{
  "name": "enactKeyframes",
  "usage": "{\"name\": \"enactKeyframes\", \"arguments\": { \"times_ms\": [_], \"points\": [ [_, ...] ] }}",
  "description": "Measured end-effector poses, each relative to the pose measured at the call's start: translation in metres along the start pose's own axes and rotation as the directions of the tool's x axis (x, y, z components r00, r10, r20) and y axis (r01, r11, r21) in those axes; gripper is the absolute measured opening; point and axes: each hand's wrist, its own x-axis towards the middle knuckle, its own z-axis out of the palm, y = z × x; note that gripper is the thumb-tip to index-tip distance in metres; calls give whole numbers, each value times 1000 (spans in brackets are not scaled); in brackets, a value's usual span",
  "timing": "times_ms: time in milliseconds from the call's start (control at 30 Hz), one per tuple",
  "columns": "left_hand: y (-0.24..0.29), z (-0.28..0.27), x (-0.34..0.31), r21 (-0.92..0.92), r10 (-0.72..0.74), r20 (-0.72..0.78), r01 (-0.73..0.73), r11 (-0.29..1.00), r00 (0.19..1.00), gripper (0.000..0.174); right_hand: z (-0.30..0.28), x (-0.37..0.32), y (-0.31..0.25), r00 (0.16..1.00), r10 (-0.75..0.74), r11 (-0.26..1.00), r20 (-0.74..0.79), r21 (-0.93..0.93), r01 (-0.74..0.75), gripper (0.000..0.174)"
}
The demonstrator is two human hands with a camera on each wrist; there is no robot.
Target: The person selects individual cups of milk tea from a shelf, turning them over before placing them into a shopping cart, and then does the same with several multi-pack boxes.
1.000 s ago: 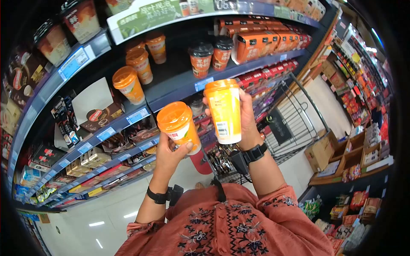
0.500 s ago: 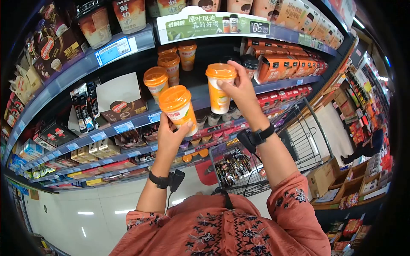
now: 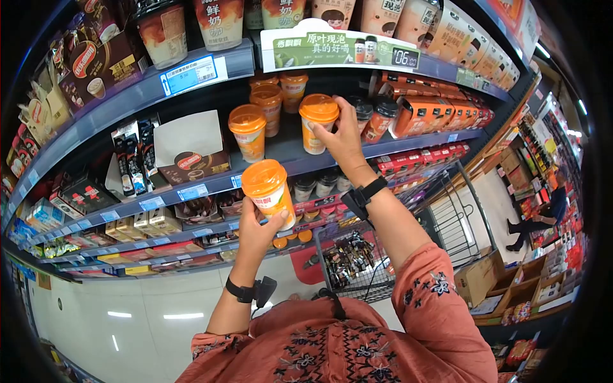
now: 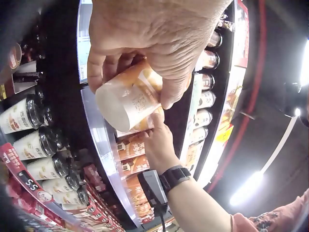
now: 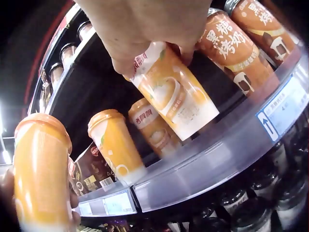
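Observation:
My left hand (image 3: pixel 255 230) grips an orange-lidded milk tea cup (image 3: pixel 265 186) in front of the shelf edge, slightly tilted. Its white base (image 4: pixel 116 108) points at the camera in the left wrist view. A second such cup (image 3: pixel 311 140) is in my right hand (image 3: pixel 348 143), thumb and fingers pinching its upper part, its base close over the front of the shelf (image 5: pixel 193 169). Matching orange cups (image 3: pixel 247 134) stand just left of it. To its right are black-lidded brown-sugar milk cups (image 5: pixel 236 53).
Orange multipacks (image 3: pixel 424 115) fill the shelf's right end, and an open brown carton (image 3: pixel 191 150) stands further left. A price sign (image 3: pixel 345 51) hangs from the shelf above. Below right is a wire shopping cart (image 3: pixel 460 223). Another person (image 3: pixel 539 220) is in the aisle at the right.
My right hand has turned its cup and carried it forward from near my body to the shelf. The left hand keeps hold of its cup. The head view has shifted.

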Motion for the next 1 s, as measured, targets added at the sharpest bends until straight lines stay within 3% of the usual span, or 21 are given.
{"name": "enactKeyframes", "arguments": {
  "times_ms": [67, 267, 367, 1000],
  "points": [
    [1, 0, -1, 7, -9, -1, 9, 1000, 1000, 67, 0, 0, -6, 1000, -3, 994, -5, -112, 3, 75],
    [0, -3, -3, 38, -34, 7, 33, 999, 999, 68, 11, 0, 11, 996, -37, 999, -78, -13, 36, 74],
    [0, -1, -4, 45, -34, 15, 34, 998, 999, 68, 6, 0, 1, 997, -19, 998, -73, -63, 14, 74],
    [7, 10, -9, 22, -64, 74, 62, 998, 995, 69, -18, -7, -23, 995, -61, 912, 85, -400, 90, 66]
  ]
}}
